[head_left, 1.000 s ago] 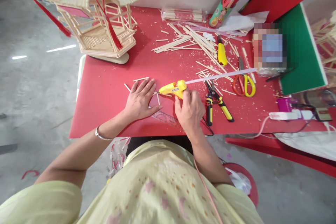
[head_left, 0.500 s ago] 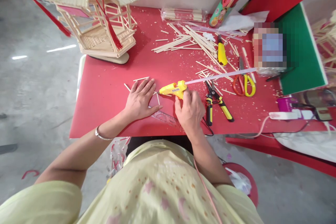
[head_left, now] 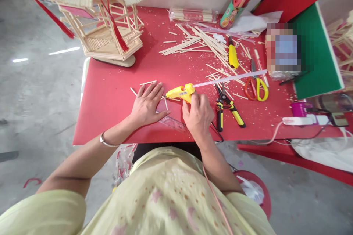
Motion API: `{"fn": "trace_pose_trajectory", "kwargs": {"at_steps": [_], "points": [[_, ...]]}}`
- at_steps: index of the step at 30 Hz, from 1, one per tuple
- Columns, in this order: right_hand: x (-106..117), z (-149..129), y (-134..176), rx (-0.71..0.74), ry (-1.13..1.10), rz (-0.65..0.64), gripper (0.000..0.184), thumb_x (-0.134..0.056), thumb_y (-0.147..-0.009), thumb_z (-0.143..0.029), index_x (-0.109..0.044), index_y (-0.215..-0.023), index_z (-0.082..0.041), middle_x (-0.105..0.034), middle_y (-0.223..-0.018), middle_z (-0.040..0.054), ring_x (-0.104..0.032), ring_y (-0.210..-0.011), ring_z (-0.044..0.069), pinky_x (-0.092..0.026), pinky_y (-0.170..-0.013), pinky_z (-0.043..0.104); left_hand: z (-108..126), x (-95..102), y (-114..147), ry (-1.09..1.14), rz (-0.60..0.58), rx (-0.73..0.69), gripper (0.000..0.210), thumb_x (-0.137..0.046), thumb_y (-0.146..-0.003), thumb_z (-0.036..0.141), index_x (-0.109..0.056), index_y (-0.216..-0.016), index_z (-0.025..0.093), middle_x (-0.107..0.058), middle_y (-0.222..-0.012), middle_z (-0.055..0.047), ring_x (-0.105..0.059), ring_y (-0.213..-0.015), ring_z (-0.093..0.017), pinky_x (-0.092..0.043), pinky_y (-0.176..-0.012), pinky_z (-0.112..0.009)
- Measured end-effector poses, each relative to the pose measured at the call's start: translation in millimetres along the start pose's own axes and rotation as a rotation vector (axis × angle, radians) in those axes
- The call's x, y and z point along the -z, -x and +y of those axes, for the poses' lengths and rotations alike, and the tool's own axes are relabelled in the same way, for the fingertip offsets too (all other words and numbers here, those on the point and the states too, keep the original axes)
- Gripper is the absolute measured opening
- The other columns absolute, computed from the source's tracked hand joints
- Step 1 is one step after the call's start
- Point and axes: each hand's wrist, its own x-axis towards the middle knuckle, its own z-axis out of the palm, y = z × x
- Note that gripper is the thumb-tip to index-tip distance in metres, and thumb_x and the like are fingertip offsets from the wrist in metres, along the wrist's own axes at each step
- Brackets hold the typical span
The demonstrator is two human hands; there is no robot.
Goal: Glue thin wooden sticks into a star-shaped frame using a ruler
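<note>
My left hand [head_left: 149, 104] lies flat on the red table, fingers stretched out over thin wooden sticks [head_left: 166, 103] whose ends show around it. In my right hand [head_left: 199, 114] is a yellow hot glue gun [head_left: 180, 92], its nozzle pointing left at the sticks beside my left fingers. A long clear glue stick [head_left: 231, 79] juts from the back of the gun. Under my left thumb side lies a transparent ruler [head_left: 172, 122]. Whether the nozzle touches the sticks I cannot tell.
A wooden stick pavilion model [head_left: 110, 40] with red tassels stands at the back left. Loose sticks [head_left: 204, 42], a yellow utility knife [head_left: 233, 55], scissors [head_left: 257, 88] and cutting pliers [head_left: 228, 108] lie to the right. A power strip [head_left: 300, 121] sits at the far right.
The glue gun and my right hand have shifted slightly left, toward my left hand. My left hand has stayed in place.
</note>
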Motion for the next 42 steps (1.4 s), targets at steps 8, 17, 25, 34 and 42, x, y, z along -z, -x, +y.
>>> {"fn": "trace_pose_trajectory", "kwargs": {"at_steps": [8,17,25,34,42], "points": [[-3.0,3.2,4.4,0.012,0.002,0.019,0.045,-0.048,-0.110,-0.038,-0.060,-0.146,-0.015,-0.064,-0.109,0.0134,-0.063,-0.101,0.027,-0.047,-0.078,0.035,0.9,1.6,0.3,0.005,0.002,0.002,0.094,-0.059,-0.093,0.080,-0.043,-0.168,0.024,-0.041,-0.176,-0.014,-0.034,-0.166,-0.039,-0.016,-0.138,-0.062],[-0.5,1.0,2.0,-0.031,0.000,0.028,0.046,-0.049,-0.108,-0.039,-0.061,-0.145,-0.014,-0.064,-0.105,0.0136,-0.063,-0.097,0.028,-0.048,-0.075,0.036,-0.2,-0.1,1.3,-0.002,0.006,-0.001,0.096,-0.058,-0.093,0.081,-0.041,-0.169,0.025,-0.041,-0.176,-0.013,-0.034,-0.166,-0.039,-0.016,-0.138,-0.062],[-2.1,-2.1,2.3,-0.015,-0.019,0.004,0.043,-0.051,-0.108,-0.035,-0.062,-0.143,-0.014,-0.064,-0.108,0.0140,-0.063,-0.101,0.028,-0.048,-0.077,0.035,0.6,0.4,0.5,0.009,0.002,0.004,0.095,-0.057,-0.093,0.080,-0.042,-0.169,0.024,-0.041,-0.176,-0.013,-0.034,-0.166,-0.038,-0.015,-0.138,-0.062],[0.0,3.6,6.4,-0.003,0.032,0.033,0.044,-0.049,-0.109,-0.039,-0.061,-0.144,-0.014,-0.066,-0.107,0.0137,-0.064,-0.096,0.027,-0.047,-0.075,0.035,0.4,0.6,1.0,0.013,-0.001,0.012,0.095,-0.059,-0.093,0.079,-0.042,-0.168,0.024,-0.041,-0.176,-0.014,-0.034,-0.166,-0.039,-0.015,-0.138,-0.062],[0.1,6.3,10.4,-0.001,0.065,0.047,0.044,-0.049,-0.110,-0.039,-0.061,-0.144,-0.014,-0.066,-0.105,0.0129,-0.065,-0.094,0.026,-0.047,-0.075,0.034,-0.2,-0.4,0.4,-0.011,0.023,-0.009,0.094,-0.060,-0.094,0.079,-0.047,-0.165,0.021,-0.042,-0.175,-0.015,-0.036,-0.164,-0.040,-0.017,-0.137,-0.062]]}}
